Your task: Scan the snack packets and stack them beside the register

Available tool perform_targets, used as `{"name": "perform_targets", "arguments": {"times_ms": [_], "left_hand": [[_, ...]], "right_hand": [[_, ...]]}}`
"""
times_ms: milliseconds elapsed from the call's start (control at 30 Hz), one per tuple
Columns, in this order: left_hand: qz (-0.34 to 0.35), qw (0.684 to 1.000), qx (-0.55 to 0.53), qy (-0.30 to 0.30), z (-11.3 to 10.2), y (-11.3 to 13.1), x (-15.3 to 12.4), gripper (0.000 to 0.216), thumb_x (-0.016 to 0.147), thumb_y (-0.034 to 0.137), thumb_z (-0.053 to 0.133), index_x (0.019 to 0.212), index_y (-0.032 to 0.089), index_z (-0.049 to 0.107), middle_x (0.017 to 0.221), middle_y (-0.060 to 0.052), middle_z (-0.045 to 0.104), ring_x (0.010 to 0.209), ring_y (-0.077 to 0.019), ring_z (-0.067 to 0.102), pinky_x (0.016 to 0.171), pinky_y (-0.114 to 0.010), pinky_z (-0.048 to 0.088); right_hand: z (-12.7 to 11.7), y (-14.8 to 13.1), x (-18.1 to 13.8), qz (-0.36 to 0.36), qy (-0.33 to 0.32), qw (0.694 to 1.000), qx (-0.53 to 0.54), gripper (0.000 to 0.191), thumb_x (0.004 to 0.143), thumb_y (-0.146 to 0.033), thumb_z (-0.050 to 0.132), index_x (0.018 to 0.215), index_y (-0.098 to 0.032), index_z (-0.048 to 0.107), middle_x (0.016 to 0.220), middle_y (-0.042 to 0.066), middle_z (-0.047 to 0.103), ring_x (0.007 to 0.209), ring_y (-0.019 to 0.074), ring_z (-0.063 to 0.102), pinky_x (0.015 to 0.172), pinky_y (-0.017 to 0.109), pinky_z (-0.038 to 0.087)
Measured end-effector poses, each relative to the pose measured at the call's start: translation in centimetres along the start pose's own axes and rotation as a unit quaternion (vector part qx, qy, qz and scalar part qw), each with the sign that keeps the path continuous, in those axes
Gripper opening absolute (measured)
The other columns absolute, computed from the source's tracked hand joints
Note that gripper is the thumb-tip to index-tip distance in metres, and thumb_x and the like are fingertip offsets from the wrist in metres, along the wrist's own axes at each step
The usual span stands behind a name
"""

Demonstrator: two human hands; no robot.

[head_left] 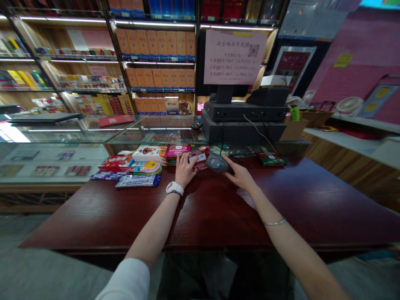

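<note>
My right hand [240,174] is wrapped round a dark grey barcode scanner [216,163], which shows a small blue light and trails a cable up towards the register. Just left of its head, my left hand [185,168] grips a dark red snack packet [200,157] by its left side. A white barcode label on the packet faces up, close to the scanner. To the left of that hand lie a pink packet stack [178,151], a white-and-orange packet stack [150,152], a red packet [115,162] and a blue-and-white packet [138,180].
The dark red wooden desk [212,221] stretches out before me. At its back stand a glass counter [168,125] and a black cash register [243,125] with a paper sign [235,57]. A dark green packet [271,158] lies at the right.
</note>
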State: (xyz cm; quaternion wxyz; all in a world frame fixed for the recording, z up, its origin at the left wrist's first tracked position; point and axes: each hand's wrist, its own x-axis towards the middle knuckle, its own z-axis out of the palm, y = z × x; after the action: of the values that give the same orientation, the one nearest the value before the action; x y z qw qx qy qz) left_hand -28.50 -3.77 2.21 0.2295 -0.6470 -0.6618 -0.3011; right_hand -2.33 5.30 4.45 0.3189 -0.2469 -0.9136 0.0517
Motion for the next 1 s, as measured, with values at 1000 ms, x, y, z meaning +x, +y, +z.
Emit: {"name": "perform_targets", "arguments": {"times_ms": [1000], "left_hand": [[0.000, 1.000, -0.002, 0.003, -0.1, 0.0, 0.0, 0.051, 0.072, 0.019, 0.070, 0.122, 0.024, 0.062, 0.141, -0.014, 0.050, 0.136, -0.0330, 0.043, 0.120, -0.058, 0.022]], "right_hand": [[0.9, 0.6, 0.3, 0.032, 0.038, 0.999, -0.018, 0.066, 0.093, -0.034, 0.051, 0.154, -0.027, 0.026, 0.132, 0.009, 0.062, 0.112, 0.0275, 0.063, 0.094, 0.043, 0.052]]}}
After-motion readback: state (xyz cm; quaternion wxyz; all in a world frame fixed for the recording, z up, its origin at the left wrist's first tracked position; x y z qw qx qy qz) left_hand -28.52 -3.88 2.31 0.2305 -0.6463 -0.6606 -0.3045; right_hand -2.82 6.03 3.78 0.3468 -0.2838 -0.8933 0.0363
